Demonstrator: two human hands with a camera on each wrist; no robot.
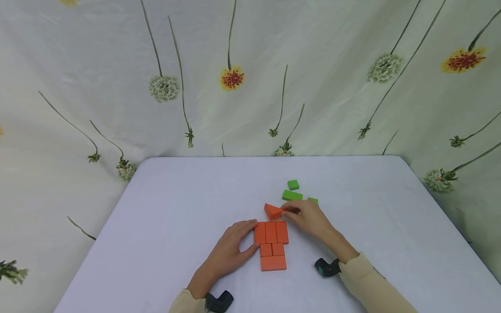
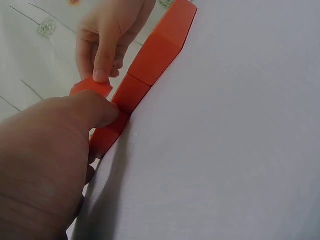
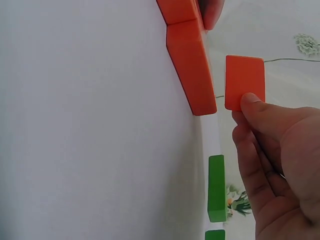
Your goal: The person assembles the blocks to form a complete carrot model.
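Orange blocks lie flat and close together: three upright rectangles (image 1: 271,233) in a row, two small blocks (image 1: 278,249) below them, and a wide block (image 1: 273,263) nearest the person. My left hand (image 1: 232,248) spans the leftmost rectangular block (image 1: 260,233), fingertips at its far corner and thumb at its near end. Just beyond the row, my right hand (image 1: 309,217) pinches an orange triangular block (image 1: 272,211) between thumb and fingers. In the right wrist view, one flat face of this triangular block (image 3: 243,75) shows above the thumb, apart from the row.
Beyond the right hand lie a small green block (image 1: 293,184), a longer green block (image 1: 292,195) and another green block (image 1: 313,200) partly hidden by the hand. A white cloth covers the table (image 1: 176,195). Behind its far edge hangs a flowered curtain (image 1: 321,87).
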